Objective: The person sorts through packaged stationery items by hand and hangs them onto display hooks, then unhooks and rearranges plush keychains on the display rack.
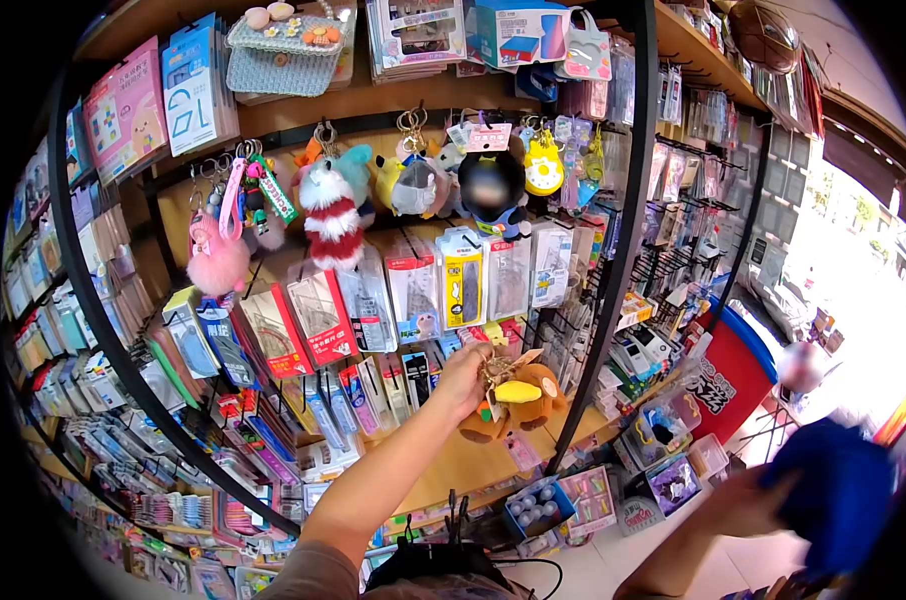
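Observation:
My left hand [463,382] is closed around the metal rings of a brown plush keychain [541,398], which has a yellow banana-shaped piece on its front. The plush hangs just above the wooden shelf [443,478]. At the lower right, my right hand [743,508] is blurred and closed on a bunched blue cloth [838,490]. Over my left hand, other plush keychains dangle from hooks: a red-and-white furry one [331,215], a grey one [416,188] and a black one [491,190]. A pink fluffy keychain [218,262] hangs farther left.
Packaged rulers and stationery [323,312] hang behind my left hand. Black metal posts [618,220] frame the rack. A blue box of white balls [539,505] stands low near the floor. A red-and-blue panel [723,375] and a bright doorway [863,240] lie to the right.

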Available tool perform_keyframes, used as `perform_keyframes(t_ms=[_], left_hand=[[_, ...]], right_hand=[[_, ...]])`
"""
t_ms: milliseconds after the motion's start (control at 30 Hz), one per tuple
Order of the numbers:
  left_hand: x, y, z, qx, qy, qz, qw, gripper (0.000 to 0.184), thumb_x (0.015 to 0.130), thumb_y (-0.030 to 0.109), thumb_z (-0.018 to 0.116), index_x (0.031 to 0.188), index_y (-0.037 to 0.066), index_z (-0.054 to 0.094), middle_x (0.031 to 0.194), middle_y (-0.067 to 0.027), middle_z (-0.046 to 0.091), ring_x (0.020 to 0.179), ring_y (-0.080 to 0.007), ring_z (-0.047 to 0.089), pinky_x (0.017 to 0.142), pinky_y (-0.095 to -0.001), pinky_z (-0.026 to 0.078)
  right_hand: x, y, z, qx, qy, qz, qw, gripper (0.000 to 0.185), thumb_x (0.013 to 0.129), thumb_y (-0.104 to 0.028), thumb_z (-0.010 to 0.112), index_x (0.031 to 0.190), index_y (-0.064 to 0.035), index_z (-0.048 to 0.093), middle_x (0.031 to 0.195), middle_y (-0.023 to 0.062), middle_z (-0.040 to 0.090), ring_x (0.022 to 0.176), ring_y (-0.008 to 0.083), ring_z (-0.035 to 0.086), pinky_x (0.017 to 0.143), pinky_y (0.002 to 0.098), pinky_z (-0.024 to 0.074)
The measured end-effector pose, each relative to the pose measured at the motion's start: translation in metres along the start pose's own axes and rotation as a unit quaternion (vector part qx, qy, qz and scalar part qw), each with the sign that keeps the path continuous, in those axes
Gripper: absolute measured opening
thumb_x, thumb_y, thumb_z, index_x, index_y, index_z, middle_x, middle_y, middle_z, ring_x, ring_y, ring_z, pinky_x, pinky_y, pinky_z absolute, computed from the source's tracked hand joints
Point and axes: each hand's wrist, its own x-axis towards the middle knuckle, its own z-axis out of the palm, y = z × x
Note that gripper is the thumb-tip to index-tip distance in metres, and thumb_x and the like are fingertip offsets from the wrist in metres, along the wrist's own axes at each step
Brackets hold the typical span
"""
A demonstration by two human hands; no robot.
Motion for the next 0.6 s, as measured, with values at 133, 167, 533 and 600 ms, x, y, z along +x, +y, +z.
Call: perform_keyframes(t_ms=[133, 167, 533, 600], left_hand=[[0.004, -0.011, -0.012, 0.051, -0.047, 0.018, 0.997, 0.018, 0.092, 0.016, 0.046, 0.1, 0.001, 0.052, 0.097, -0.0123, 0.059, 0.087, -0.0218, 0.058, 0.082, -0.0362, 0.048], [0.007, -0.022, -0.022, 0.101, -0.052, 0.048, 0.992, 0.018, 0.092, 0.016, 0.046, 0.101, 0.001, 0.051, 0.096, -0.0121, 0.059, 0.087, -0.0218, 0.059, 0.082, -0.0359, 0.048], [-0.008, 0.032, -0.063, 0.247, -0.168, 0.058, 0.953, 0.055, 0.07, 0.055, 0.062, 0.087, 0.004, 0.052, 0.099, -0.0092, 0.054, 0.09, -0.016, 0.057, 0.07, -0.0275, 0.052], [-0.004, 0.036, -0.066, 0.209, -0.215, 0.059, 0.952, 0.068, 0.064, 0.062, 0.064, 0.099, 0.003, 0.055, 0.091, -0.0047, 0.055, 0.086, -0.013, 0.055, 0.069, -0.0241, 0.048]], right_hand=[[-0.242, 0.124, -0.022, 0.077, -0.755, -0.304, 0.576, 0.015, 0.066, -0.009, 0.052, 0.076, -0.011, 0.063, 0.065, 0.0155, 0.055, 0.056, 0.0283, 0.053, 0.055, 0.0415, 0.0434], [-0.225, 0.104, -0.025, 0.155, -0.84, -0.248, 0.457, 0.015, 0.065, -0.01, 0.053, 0.075, -0.0121, 0.064, 0.061, 0.0154, 0.054, 0.056, 0.0289, 0.054, 0.057, 0.0436, 0.0443], [0.04, -0.014, 0.015, 0.309, -0.145, 0.333, 0.879, 0.041, 0.069, 0.0, 0.054, 0.11, 0.0047, 0.052, 0.102, 0.0112, 0.054, 0.086, 0.0234, 0.054, 0.079, 0.03, 0.0443], [0.03, 0.007, 0.005, 0.122, -0.056, 0.108, 0.985, 0.043, 0.081, -0.004, 0.053, 0.121, 0.0059, 0.041, 0.109, 0.0148, 0.053, 0.092, 0.0211, 0.054, 0.083, 0.0324, 0.0455]])
